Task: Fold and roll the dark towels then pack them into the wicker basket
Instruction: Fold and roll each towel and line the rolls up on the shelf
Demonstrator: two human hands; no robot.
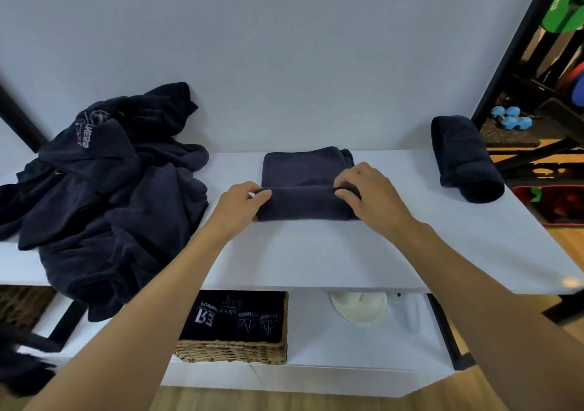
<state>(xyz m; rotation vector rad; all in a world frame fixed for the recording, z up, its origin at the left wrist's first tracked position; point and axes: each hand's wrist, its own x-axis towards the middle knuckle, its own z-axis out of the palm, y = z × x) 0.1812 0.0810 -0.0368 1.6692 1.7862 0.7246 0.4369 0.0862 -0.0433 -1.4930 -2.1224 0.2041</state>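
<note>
- The smooth white tabletop lies flat under both hands.
- Well to the left of the left hand, a heap of unfolded navy towels slumps in soft terry folds. Pale lettering shows on it, and one corner spills over the front edge.
- Below the left forearm, a woven wicker basket holds rolled towels with white logos.
- Between the hands lies the half-rolled towel, with a plump cylinder nearest and a flat rectangle beyond.
- Well to the right of the right hand lies a finished roll.
- Each hand grips one end of the cylinder, fingers curled over it.
</note>
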